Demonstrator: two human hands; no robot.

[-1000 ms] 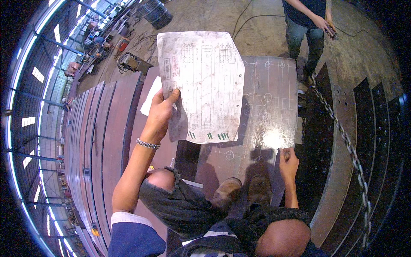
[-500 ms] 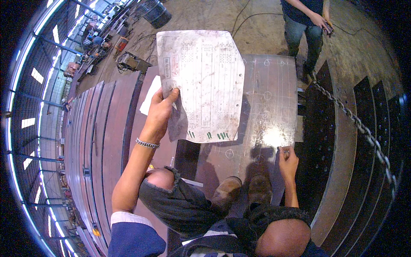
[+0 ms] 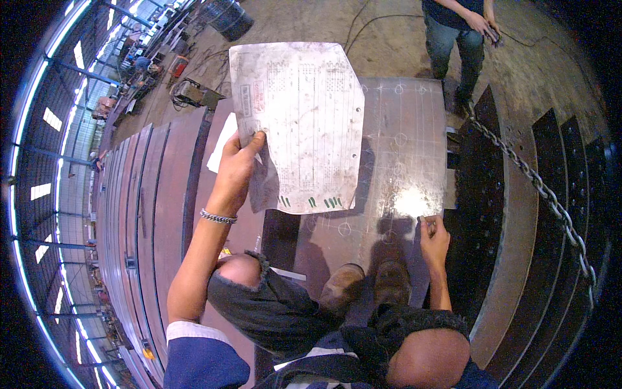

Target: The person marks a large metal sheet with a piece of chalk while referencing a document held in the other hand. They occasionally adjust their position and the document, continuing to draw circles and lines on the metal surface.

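My left hand (image 3: 243, 162) is closed on the left edge of a smudged paper drawing (image 3: 311, 129), thumb on top, holding it above the steel. Tables of print, a red stamp and short green marks show on the sheet. Beneath lies a steel plate (image 3: 382, 162) with pale straight lines and drawn circles. Close to the plate's right edge, my right hand (image 3: 435, 243) has thumb and fingers pinched together near a bright glare spot. A small dark tip shows at the fingers, too small to name. My boots (image 3: 343, 282) rest on the plate.
Long steel plates (image 3: 149, 181) lie in rows at left; drilled dark plates (image 3: 476, 214) lie at right. A chain (image 3: 531, 178) hangs across the right side. Beyond the plate stands another person (image 3: 453, 45), hands together. A dark drum (image 3: 225, 18) and cables are farther back.
The view has shifted slightly, moving most of the scene a little left and up. My left hand still grips the paper; the right hand's fingers have shifted slightly at the plate.
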